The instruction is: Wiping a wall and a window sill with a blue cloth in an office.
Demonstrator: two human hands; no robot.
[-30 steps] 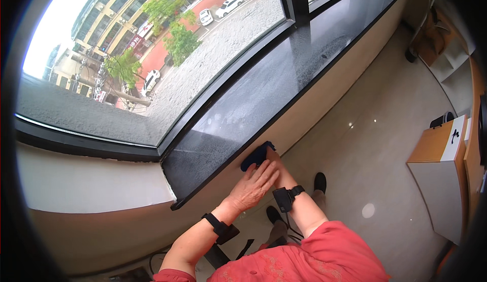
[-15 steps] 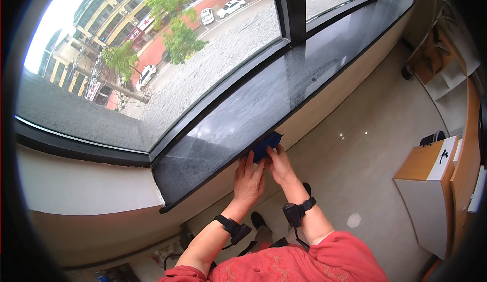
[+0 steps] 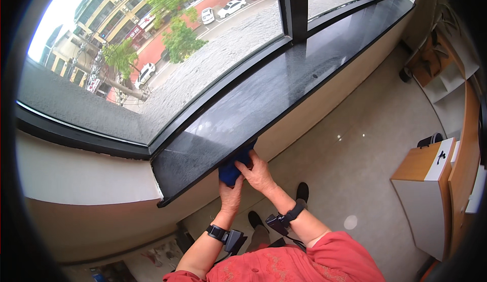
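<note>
A dark blue cloth [image 3: 230, 172] is bunched at the front edge of the black stone windowsill [image 3: 203, 150], low in the middle of the view. My left hand [image 3: 231, 196] grips it from below, with the fingers mostly hidden in its folds. From the right, my right hand [image 3: 259, 174] is closed on the cloth too, thumb pointing toward the left hand and fingers partly covered. Both hands are close together beside the sill's front edge. Black straps with small boxes sit on both wrists.
A dark-framed window [image 3: 291, 13] rises behind the sill, with a street and parked cars outside. Beneath the sill is a pale wall. My dark shoes [image 3: 302, 193] stand on the tiled floor [image 3: 329, 180]. A wood-and-white cabinet [image 3: 423, 190] is at the right.
Both hands and the blue cloth have moved left and slightly nearer along the sill's front edge. The left fingers, laid over the cloth before, are now mostly hidden by it.
</note>
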